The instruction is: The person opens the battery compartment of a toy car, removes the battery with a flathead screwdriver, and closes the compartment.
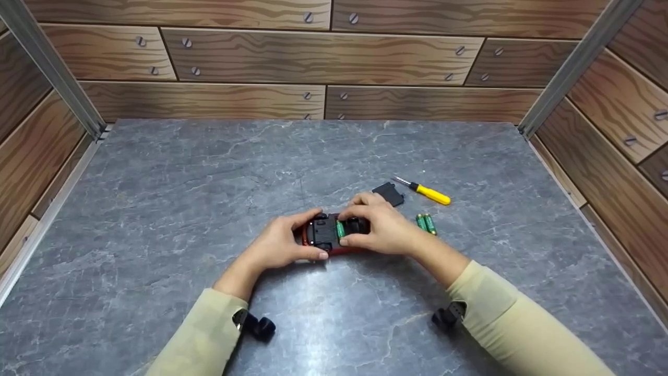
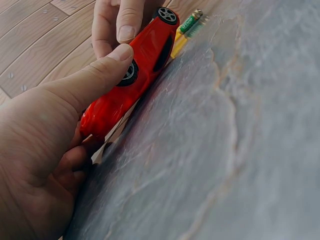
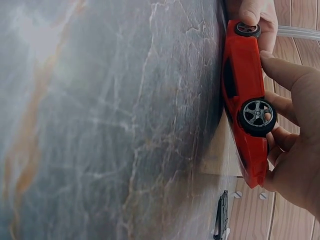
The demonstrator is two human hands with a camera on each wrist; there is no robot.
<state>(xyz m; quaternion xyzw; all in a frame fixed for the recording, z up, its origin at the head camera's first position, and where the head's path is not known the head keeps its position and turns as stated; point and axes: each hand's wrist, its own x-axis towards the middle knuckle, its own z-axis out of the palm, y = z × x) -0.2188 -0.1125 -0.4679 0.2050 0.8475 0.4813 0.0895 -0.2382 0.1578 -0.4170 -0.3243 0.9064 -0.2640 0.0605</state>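
With belly up to expose the battery bay, toy car [image 1: 334, 235] near table [image 1: 156, 209] centre, clamped by left hand [image 1: 284, 245]; right hand [image 1: 378, 224] pinching battery [image 1: 340, 229] into place. Spare batteries [image 1: 426, 223], cover [image 1: 389, 194], screwdriver [image 1: 425, 191] parked right.

Both hands cover much of the upturned red toy car [image 1: 329, 235] in the head view — only its black underside and a sliver of red edge show between them. The right hand [image 1: 377, 225] hides part of the green battery [image 1: 340, 228] seated in the car, and its print is too small to read. In the left wrist view the left hand [image 2: 45, 145] runs off the frame's lower left corner, and the two spare batteries [image 2: 190, 22] sit half behind the car.
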